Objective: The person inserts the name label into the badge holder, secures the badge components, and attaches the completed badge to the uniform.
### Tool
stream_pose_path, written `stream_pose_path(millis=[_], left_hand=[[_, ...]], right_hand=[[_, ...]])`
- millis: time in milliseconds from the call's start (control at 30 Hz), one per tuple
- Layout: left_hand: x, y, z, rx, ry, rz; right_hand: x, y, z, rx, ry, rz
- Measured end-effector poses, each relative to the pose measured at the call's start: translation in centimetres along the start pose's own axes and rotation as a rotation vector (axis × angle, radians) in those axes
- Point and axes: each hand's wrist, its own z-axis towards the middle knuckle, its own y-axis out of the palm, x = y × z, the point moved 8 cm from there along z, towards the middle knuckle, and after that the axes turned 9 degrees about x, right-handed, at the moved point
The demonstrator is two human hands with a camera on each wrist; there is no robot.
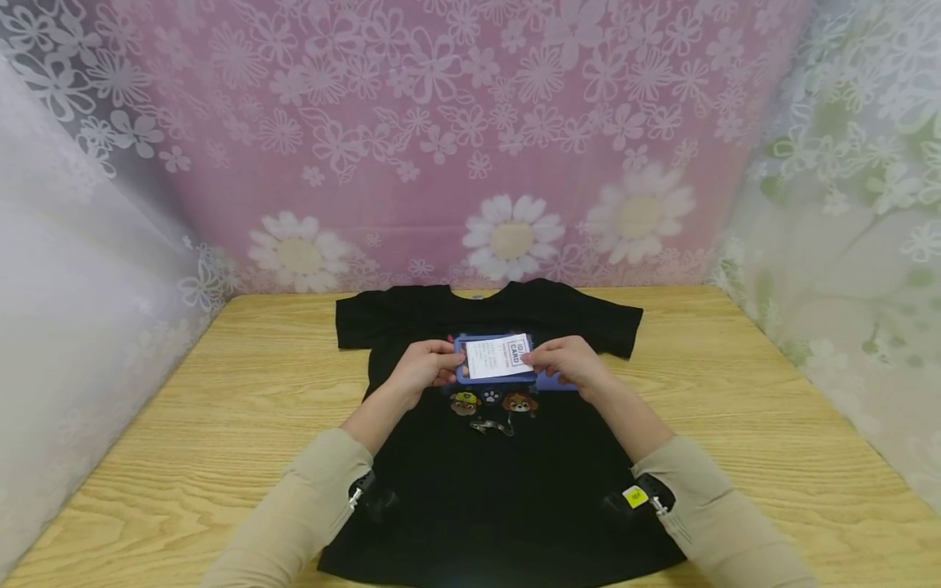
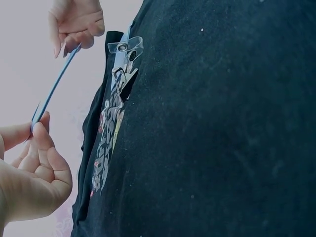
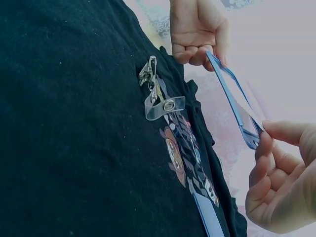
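Over the chest of a black T-shirt [image 1: 470, 482], my left hand [image 1: 422, 367] pinches the left end of a blue card holder [image 1: 461, 380]. A white card [image 1: 494, 358] printed "ID CARD" lies across the holder's face, slightly tilted. My right hand [image 1: 569, 363] pinches the card at its right edge, thumb on top, close to the holder's right end. In the right wrist view the card [image 3: 242, 106] slants inside the holder frame [image 3: 227, 91]. Below the hands, a metal badge clip [image 3: 146, 76] with a clear strap [image 3: 157, 111] rests on the shirt.
A flat blue piece [image 1: 557, 382] lies on the shirt beneath my right hand. Cartoon prints [image 1: 465, 403] decorate the shirt's chest. The shirt is spread on a wood-grain table [image 1: 279, 425], with flowered curtains [image 1: 441, 163] at the back and both sides.
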Motion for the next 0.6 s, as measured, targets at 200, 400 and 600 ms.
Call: stream_pose_path(millis=[200, 400, 600], left_hand=[[0.09, -0.03, 0.12, 0.013, 0.004, -0.007], [0.42, -0.12, -0.35, 0.030, 0.017, 0.015], [-0.04, -0.16, 0.18, 0.050, 0.034, 0.041]], right_hand=[[-0.45, 0.38, 0.07, 0.032, -0.025, -0.055], [-0.43, 0.74, 0.01, 0.054, -0.042, -0.081], [-0.77, 1.02, -0.04, 0.065, -0.083, -0.106]])
